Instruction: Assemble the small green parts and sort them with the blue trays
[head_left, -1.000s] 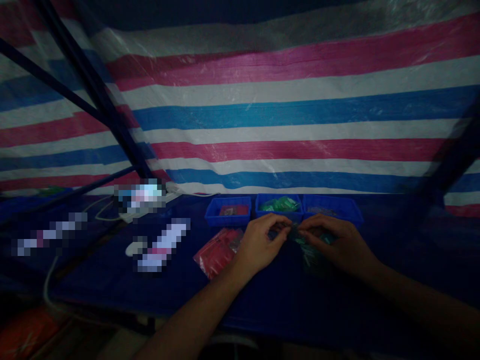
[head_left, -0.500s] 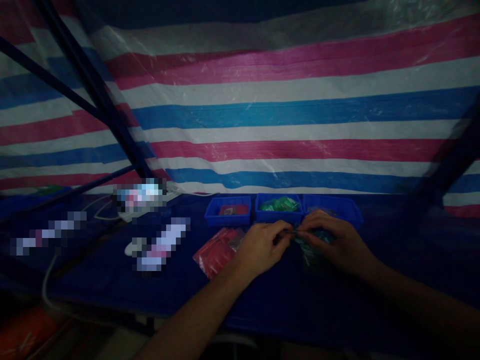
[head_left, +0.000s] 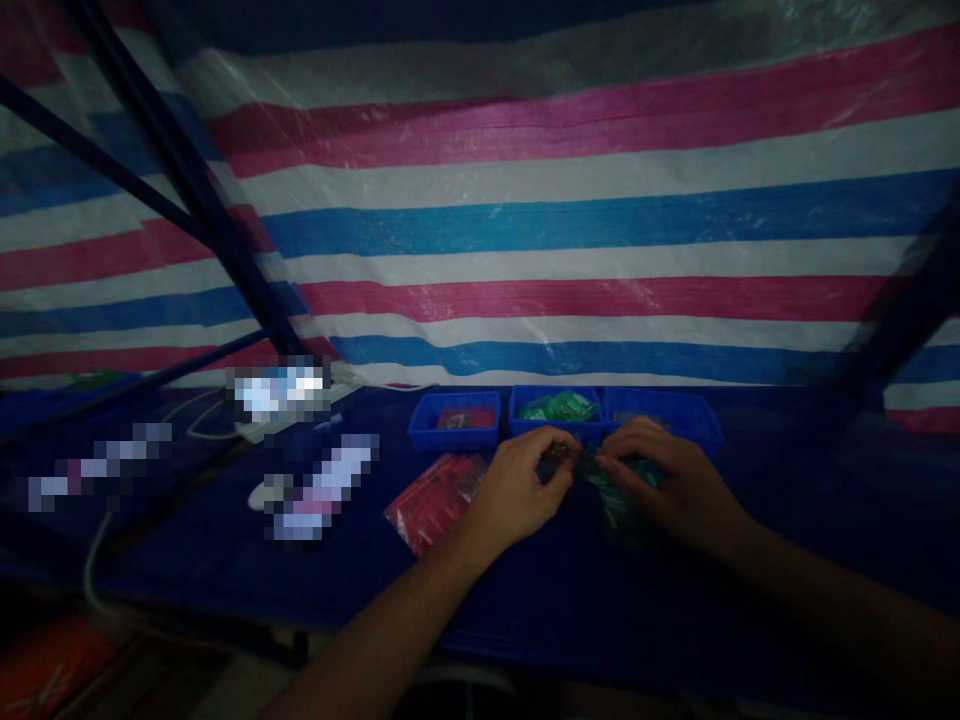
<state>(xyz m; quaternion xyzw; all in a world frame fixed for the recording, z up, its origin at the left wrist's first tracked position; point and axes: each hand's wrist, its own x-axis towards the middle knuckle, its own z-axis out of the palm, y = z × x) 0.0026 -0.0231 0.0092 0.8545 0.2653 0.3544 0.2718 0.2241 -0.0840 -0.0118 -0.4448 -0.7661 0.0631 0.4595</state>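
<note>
My left hand [head_left: 525, 485] is over the blue table, fingers curled and thumb pinched toward the fingertips around something small and dark that I cannot make out. Facing it, my right hand [head_left: 679, 485] has thumb and fingers brought together close to the left fingertips; whatever they pinch is too small and dim to name. Beneath and beside the right hand lies a pile of small green packets [head_left: 619, 505]. To the left of my left wrist, red plastic bags [head_left: 429, 505] are stacked, partly covered by the forearm.
Along the back stand three blue bins: the left bin [head_left: 454, 438] holds reddish packets, the middle bin [head_left: 514, 408] green ones, and the right bin [head_left: 701, 422] is partly hidden by my hand. A white mouse-shaped object [head_left: 264, 497] and blurred-out items lie left. Striped sheeting [head_left: 570, 230] hangs behind.
My fingertips have drawn slightly apart. The left fingers have lifted a little and show a wider gap above the thumb. The bags and bins have stayed put.
</note>
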